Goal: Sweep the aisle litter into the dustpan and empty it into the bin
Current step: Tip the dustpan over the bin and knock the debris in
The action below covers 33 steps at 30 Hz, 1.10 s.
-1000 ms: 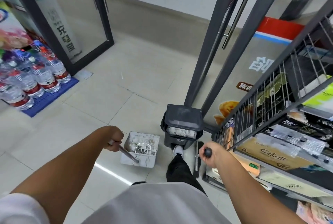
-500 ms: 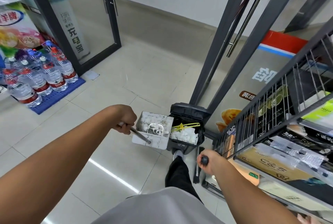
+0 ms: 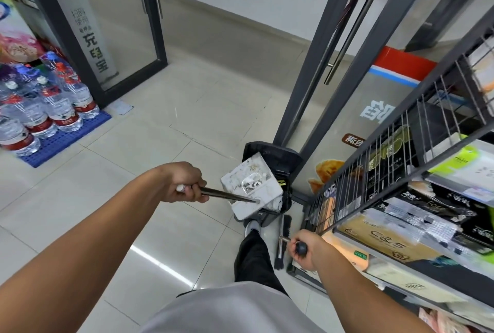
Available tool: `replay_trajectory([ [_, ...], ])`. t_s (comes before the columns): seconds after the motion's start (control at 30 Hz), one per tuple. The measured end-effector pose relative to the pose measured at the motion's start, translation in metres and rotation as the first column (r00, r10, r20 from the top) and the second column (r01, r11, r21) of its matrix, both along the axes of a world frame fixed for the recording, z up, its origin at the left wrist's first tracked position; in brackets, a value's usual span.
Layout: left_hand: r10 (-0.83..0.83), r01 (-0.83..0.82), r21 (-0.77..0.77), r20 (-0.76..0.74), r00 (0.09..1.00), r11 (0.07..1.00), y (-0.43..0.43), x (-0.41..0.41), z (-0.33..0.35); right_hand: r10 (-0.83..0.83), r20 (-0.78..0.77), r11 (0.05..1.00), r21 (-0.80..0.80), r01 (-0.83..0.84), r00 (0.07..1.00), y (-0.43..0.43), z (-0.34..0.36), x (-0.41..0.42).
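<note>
My left hand (image 3: pixel 185 182) grips the metal handle of a white dustpan (image 3: pixel 251 188). The dustpan is tilted over the open top of a black pedal bin (image 3: pixel 275 150), with crumpled litter still lying in the pan. The bin's lid stands raised and white rubbish shows inside below the pan. My foot (image 3: pixel 252 225) rests at the bin's base. My right hand (image 3: pixel 303 249) holds the black-knobbed end of the broom (image 3: pixel 282 239), whose dark bristles rest on the floor beside the bin.
A wire shelf rack (image 3: pixel 395 172) of packaged goods stands close on the right. Dark metal door frames (image 3: pixel 315 65) rise behind the bin. Water bottles (image 3: pixel 45 102) on a blue pallet sit at the left. Tiled floor spreads ahead and left.
My left hand has lifted the dustpan from the floor, carried it right and tipped it over the bin. The bin's lid has swung up. My right hand keeps the broom by the shelf.
</note>
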<state>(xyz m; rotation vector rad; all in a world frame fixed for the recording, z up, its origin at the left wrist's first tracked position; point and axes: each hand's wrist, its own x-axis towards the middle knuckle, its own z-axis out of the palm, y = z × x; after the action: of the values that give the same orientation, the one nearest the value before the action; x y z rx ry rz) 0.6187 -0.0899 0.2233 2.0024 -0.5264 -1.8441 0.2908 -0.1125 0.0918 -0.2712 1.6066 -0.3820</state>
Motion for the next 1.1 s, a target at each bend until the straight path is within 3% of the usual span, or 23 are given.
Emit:
replay_trajectory([
  [0.17, 0.089, -0.080, 0.058, -0.177, 0.980, 0.995, 0.005, 0.007, 0.002, 0.025, -0.023, 1.000, 0.010, -0.025, 0.999, -0.002, 0.001, 0.001],
  [0.3, 0.196, -0.176, 0.086, -0.370, 0.908, 0.981, 0.004, 0.002, 0.008, 0.038, -0.004, 0.999, 0.026, -0.037, 0.999, -0.002, -0.005, 0.009],
  [0.57, 0.239, -0.220, 0.096, -0.470, 0.849, 0.971, -0.002, -0.019, 0.006, 0.059, -0.018, 0.997, 0.048, -0.059, 0.998, 0.004, -0.012, 0.012],
  [0.9, 0.382, -0.308, 0.232, -0.660, 0.647, 0.923, -0.020, 0.000, -0.043, 0.054, -0.022, 0.995, 0.082, -0.052, 0.998, 0.008, -0.021, 0.002],
  [1.1, 0.550, -0.429, 0.379, -0.727, 0.411, 0.820, -0.005, -0.005, -0.083, 0.038, -0.012, 0.996, 0.082, -0.037, 0.999, 0.005, -0.014, -0.005],
])
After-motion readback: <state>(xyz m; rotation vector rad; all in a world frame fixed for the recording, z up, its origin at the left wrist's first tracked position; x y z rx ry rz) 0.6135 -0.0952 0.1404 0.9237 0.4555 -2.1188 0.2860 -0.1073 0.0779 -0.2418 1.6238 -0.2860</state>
